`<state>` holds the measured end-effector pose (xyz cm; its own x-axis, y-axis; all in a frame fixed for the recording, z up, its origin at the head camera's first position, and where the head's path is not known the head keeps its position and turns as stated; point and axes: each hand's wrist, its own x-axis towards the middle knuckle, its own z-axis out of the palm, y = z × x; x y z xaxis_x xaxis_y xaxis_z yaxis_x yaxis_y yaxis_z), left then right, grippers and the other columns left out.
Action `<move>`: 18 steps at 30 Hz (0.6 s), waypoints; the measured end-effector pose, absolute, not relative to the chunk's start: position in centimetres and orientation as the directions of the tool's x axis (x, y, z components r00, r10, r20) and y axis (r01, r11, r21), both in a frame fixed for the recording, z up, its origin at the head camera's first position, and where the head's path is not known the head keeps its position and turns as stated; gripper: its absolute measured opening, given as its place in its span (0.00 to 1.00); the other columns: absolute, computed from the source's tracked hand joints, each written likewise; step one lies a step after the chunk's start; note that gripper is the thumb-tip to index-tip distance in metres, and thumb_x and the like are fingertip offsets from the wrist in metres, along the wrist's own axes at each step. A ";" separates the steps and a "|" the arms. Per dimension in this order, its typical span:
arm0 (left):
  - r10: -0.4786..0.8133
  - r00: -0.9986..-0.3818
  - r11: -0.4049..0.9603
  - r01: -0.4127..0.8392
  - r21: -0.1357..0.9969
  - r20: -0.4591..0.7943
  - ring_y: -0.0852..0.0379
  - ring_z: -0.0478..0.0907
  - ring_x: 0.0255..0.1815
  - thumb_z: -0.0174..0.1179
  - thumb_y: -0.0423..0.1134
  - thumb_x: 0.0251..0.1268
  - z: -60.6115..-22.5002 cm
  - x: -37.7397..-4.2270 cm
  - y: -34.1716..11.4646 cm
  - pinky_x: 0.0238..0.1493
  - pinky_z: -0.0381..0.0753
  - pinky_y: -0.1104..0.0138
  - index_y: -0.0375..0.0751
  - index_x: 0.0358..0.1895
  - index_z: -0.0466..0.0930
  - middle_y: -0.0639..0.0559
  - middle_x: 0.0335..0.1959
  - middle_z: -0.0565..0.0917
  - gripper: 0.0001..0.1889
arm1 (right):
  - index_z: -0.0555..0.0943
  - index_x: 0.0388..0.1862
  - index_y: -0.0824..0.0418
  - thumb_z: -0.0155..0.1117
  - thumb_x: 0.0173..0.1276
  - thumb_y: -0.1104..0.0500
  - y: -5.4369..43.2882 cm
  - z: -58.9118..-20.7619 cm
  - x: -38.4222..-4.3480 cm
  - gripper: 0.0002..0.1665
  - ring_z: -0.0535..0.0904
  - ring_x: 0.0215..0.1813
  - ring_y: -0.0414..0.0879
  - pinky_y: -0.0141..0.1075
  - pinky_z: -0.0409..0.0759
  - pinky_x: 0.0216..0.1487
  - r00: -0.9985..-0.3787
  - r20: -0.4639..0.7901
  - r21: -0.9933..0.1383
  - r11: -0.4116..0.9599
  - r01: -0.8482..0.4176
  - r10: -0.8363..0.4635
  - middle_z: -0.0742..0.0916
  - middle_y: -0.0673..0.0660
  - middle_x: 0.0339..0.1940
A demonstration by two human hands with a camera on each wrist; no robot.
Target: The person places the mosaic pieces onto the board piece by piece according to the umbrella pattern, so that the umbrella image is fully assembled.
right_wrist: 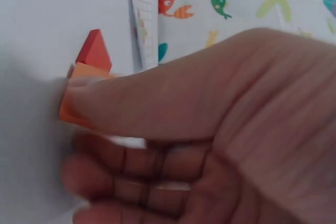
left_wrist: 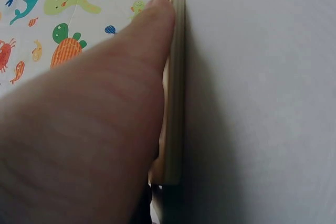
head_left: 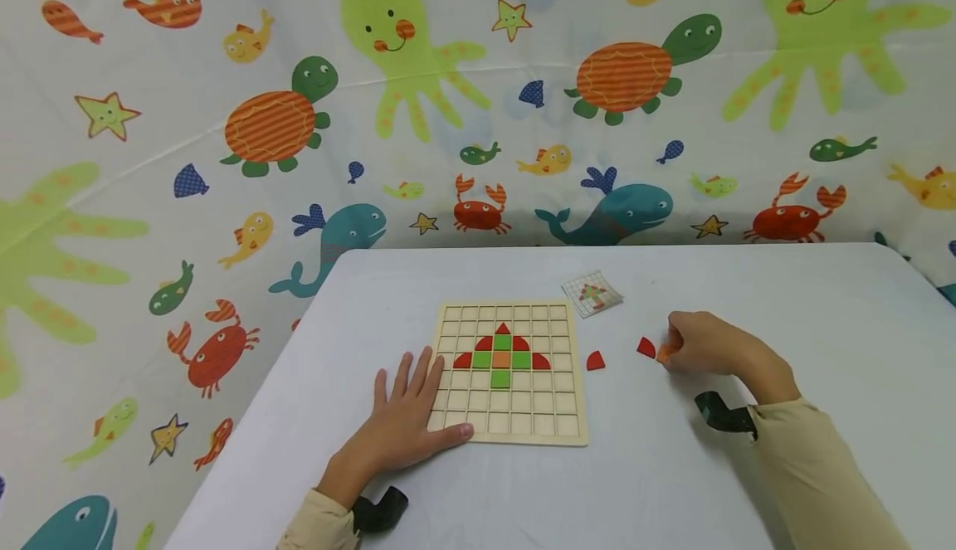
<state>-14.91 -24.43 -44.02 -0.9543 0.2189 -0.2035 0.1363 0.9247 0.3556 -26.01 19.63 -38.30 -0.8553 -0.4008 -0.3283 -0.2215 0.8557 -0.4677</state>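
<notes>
A wooden grid board (head_left: 523,425) lies on the white table, with red, green and orange tiles set in its middle cells. My left hand (head_left: 403,421) rests spread on the board's left side and lower left corner; in the left wrist view the thumb (left_wrist: 152,24) lies along the board's edge (left_wrist: 176,103). To the right of the board, my right hand (head_left: 705,343) pinches an orange tile (head_left: 662,354) between thumb and fingers. The right wrist view shows this orange tile (right_wrist: 79,103) under the thumb, beside a red quarter-round tile (right_wrist: 95,51).
Another red quarter-round tile (head_left: 595,360) lies between the board and the right hand. A pattern card (head_left: 592,294) sits near the board's upper right corner. Behind the table (head_left: 859,326) hangs a cloth (head_left: 463,19) printed with sea animals.
</notes>
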 end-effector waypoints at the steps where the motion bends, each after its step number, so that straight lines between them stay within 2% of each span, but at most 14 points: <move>1: 0.219 -0.954 0.925 0.136 0.355 -0.206 0.33 0.30 0.88 0.59 0.78 0.63 -44.0 -14.9 -24.5 0.77 0.24 0.31 0.38 0.88 0.46 0.41 0.90 0.40 0.63 | 0.77 0.41 0.66 0.74 0.70 0.62 19.5 -38.2 -26.0 0.13 0.75 0.37 0.51 0.43 0.78 0.37 -0.853 -0.323 -0.486 0.845 -0.222 -0.410 0.79 0.56 0.32; 6: 0.219 -0.954 0.926 0.138 0.351 -0.205 0.34 0.31 0.88 0.59 0.78 0.63 -44.0 -14.8 -24.6 0.77 0.25 0.31 0.39 0.88 0.47 0.41 0.90 0.40 0.63 | 0.78 0.41 0.64 0.71 0.74 0.64 17.8 -37.5 -25.5 0.09 0.77 0.33 0.48 0.41 0.81 0.35 -0.851 -0.246 -0.594 0.765 -0.247 -0.465 0.81 0.54 0.31; 10: 0.222 -0.954 0.925 0.141 0.353 -0.202 0.34 0.31 0.88 0.59 0.79 0.63 -44.0 -14.9 -24.7 0.77 0.25 0.31 0.39 0.88 0.47 0.41 0.90 0.40 0.63 | 0.79 0.41 0.62 0.70 0.75 0.66 14.2 -37.5 -24.6 0.06 0.79 0.32 0.46 0.39 0.82 0.34 -0.840 -0.124 -0.686 0.657 -0.312 -0.528 0.83 0.53 0.31; 18: 0.234 -0.951 0.918 0.148 0.369 -0.201 0.34 0.29 0.88 0.59 0.77 0.66 -43.7 -14.9 -24.6 0.77 0.26 0.31 0.38 0.88 0.45 0.41 0.90 0.39 0.62 | 0.83 0.40 0.59 0.72 0.74 0.66 5.3 -40.1 -22.4 0.06 0.78 0.35 0.42 0.34 0.80 0.38 -0.731 0.087 -0.771 0.418 -0.479 -0.677 0.82 0.46 0.30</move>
<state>-14.85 -24.60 -43.68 -0.9513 0.2341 -0.2005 0.1482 0.9177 0.3686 -22.39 5.29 -40.15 -0.7307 -0.6771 0.0869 -0.4794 0.4183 -0.7714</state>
